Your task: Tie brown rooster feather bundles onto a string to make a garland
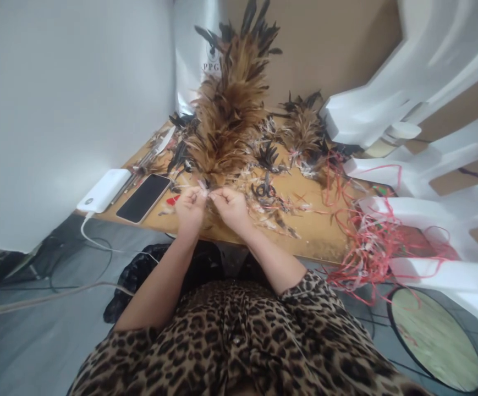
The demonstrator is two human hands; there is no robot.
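Both of my hands are pinched together at the near edge of the wooden table. Between the fingertips of my left hand (191, 208) is a small whitish piece (203, 187), too fine to name. The fingers of my right hand (231, 209) close right beside it; what they grip is too small to see. Just beyond them a long, full strip of brown feathers (228, 115) with dark tips runs away across the table, its near end by my fingertips. Black-handled scissors (264, 190) lie to the right of my right hand among loose feather scraps.
A phone (143, 199) and a white power bank (104, 190) with a cable lie at the left. A smaller feather bunch (305, 129) sits farther back. Tangled red strings (373, 242) hang over the right edge, near white panels (420, 212). A round disc (434, 338) stands below.
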